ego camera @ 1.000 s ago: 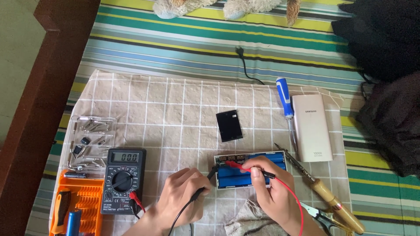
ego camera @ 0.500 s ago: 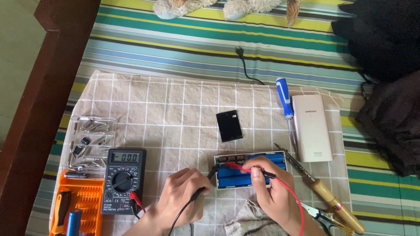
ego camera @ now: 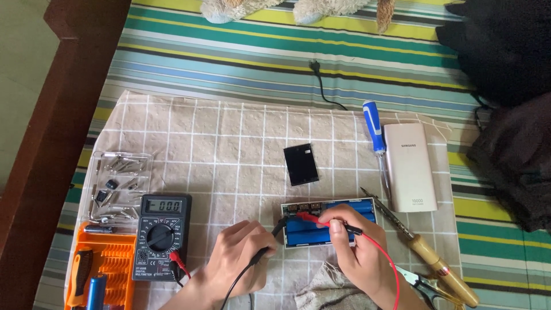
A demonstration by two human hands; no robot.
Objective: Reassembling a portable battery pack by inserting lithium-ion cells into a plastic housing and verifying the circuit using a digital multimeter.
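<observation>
Battery pack (ego camera: pixel 330 223), an open white tray holding blue cylindrical cells side by side, lay on the checked cloth (ego camera: pixel 229 143) between both hands, low centre of the view. Right hand (ego camera: pixel 359 252) pinched the red probe (ego camera: pixel 321 220), tip laid on the pack's upper left edge near a small circuit strip; its red lead (ego camera: pixel 385 261) curved down past the wrist. Left hand (ego camera: pixel 238 261) gripped the black probe (ego camera: pixel 270 241), tip touching the pack's left end; its black lead ran down toward the bottom edge.

Left of that hand sat a black digital multimeter (ego camera: pixel 162 235), rectangular, grey display, round dial, both leads plugged at its bottom. Beside it an orange plastic tool case (ego camera: pixel 106 270) held bits in ribbed slots, plus a black-and-orange handle and a blue cylinder. Above, a clear plastic tray (ego camera: pixel 120 183) held loose metal bits and two small dark parts.

Above the pack lay a flat black square cover (ego camera: pixel 301 164). Right of the pack: a soldering iron (ego camera: pixel 425 255) with a wooden handle, a blue-handled screwdriver (ego camera: pixel 374 129) and a smooth pale power bank casing (ego camera: pixel 408 166). The cloth was crinkled beige with white grid lines, over a striped green, blue and yellow mat (ego camera: pixel 258 63). Dark fabric (ego camera: pixel 505 86) was bunched at right.
</observation>
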